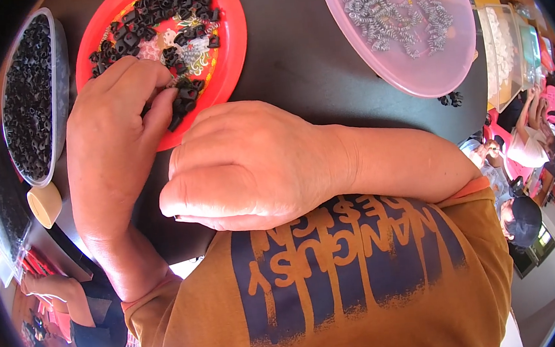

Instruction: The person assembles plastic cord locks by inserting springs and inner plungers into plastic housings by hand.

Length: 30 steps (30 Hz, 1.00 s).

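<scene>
At the upper left lies a red plate (235, 46) with small black plastic parts (179, 0) and a few metal springs on it. My left hand (108, 131) reaches over its near edge, thumb and fingers curled together among the black parts. What is pinched between those fingertips is hard to make out. Closer to my body, my right hand (244, 166) is closed with its back turned up, just off the plate's near rim. A tiny dark spot shows below its thumb; its fingers hide whatever they hold.
A clear tub (56, 80) full of black parts stands at the far left, a yellowish block (45, 205) beside it. At the upper right, a pinkish translucent plate (373, 68) carries many coil springs. Beyond it is a clear box (491, 59) of white pieces. Other people sit on both sides.
</scene>
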Available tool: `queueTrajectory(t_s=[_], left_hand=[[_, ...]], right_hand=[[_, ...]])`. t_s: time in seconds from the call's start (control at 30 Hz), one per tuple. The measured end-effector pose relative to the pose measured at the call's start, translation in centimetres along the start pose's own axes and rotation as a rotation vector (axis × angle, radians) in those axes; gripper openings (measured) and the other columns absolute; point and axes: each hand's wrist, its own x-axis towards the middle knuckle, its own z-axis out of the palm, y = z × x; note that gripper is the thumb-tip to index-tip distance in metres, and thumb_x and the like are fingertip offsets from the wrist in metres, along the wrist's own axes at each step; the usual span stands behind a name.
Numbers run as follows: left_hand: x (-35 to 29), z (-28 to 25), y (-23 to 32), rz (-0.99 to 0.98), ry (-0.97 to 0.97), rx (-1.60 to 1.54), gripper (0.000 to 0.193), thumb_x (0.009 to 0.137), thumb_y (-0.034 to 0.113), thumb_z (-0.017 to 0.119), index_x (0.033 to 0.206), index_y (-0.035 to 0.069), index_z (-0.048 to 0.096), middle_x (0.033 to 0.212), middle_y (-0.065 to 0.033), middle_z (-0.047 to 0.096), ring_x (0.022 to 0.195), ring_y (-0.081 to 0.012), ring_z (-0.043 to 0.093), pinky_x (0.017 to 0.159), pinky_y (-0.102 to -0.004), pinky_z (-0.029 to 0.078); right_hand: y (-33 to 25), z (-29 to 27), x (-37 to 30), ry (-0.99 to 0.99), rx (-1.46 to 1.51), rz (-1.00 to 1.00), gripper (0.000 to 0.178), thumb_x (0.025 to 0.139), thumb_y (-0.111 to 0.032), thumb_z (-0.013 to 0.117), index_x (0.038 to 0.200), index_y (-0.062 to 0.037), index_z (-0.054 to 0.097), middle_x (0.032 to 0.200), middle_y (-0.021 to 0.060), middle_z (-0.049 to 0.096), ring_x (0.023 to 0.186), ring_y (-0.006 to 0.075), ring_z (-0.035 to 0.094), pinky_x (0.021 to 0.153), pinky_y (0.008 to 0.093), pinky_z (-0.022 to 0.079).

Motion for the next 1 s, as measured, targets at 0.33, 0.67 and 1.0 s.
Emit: queueTrajectory(t_s=[0.33,0.67,1.0], left_hand=[[0.2,0.8,-0.4,0.035,0.097,0.059,0.009,0.077,0.004,0.063,0.084,0.004,0.058,0.080,-0.0129,0.060,0.075,-0.0371,0.058,0.066,-0.0429,0.047],[-1.9,-3.6,0.0,-0.112,0.198,-0.535,0.008,0.078,-0.008,0.059,0.083,-0.002,0.058,0.076,-0.0005,0.053,0.068,-0.0069,0.047,0.063,-0.0211,0.038],[-1.8,-4.2,1.4,-0.111,0.025,-0.466,0.012,0.073,-0.002,0.059,0.084,0.000,0.054,0.079,-0.0018,0.047,0.071,-0.0098,0.042,0.065,-0.0226,0.032]], right_hand=[[0.2,-0.2,0.8,0.164,0.035,0.090,0.015,0.076,-0.012,0.072,0.085,-0.0096,0.060,0.076,0.0076,0.061,0.071,0.0299,0.062,0.063,0.0402,0.050],[0.0,-1.6,1.7,0.377,0.235,0.358,0.019,0.074,-0.001,0.073,0.088,-0.0041,0.062,0.078,0.0083,0.064,0.071,0.0237,0.064,0.062,0.0331,0.051],[0.8,-1.6,1.7,0.346,-0.042,0.155,0.021,0.070,-0.001,0.074,0.085,-0.0055,0.060,0.076,0.0078,0.059,0.071,0.0286,0.060,0.061,0.0367,0.049]])
